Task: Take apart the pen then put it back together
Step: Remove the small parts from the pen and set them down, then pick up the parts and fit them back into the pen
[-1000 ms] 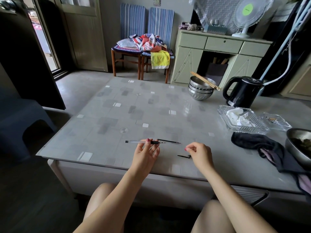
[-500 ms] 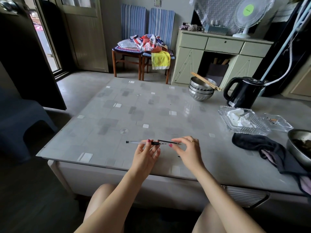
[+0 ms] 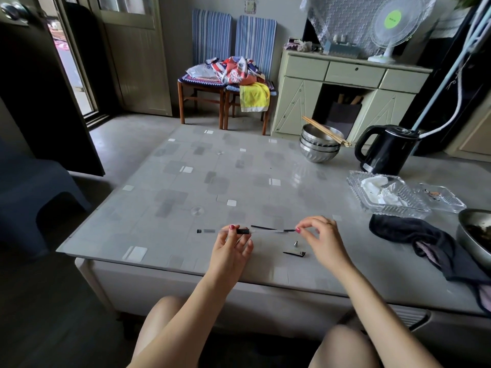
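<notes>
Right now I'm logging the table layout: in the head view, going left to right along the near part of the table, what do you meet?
Pen barrel → left hand → metal tip → right hand → dark cloth → metal bowl.

Two hands are seen low in the middle, the left hand [image 3: 230, 252] and the right hand [image 3: 322, 239]. Four pen parts are counted near them: one clear barrel [image 3: 212, 231], one thin refill [image 3: 271, 229], one small metal tip [image 3: 295, 243] and one black cap [image 3: 294, 253]. Two striped chairs [image 3: 212, 35] are seen at the top. One black kettle [image 3: 385, 150] and one white fan [image 3: 390, 25] are seen at the upper right. Two glass trays [image 3: 356, 187] are counted at the right.
</notes>
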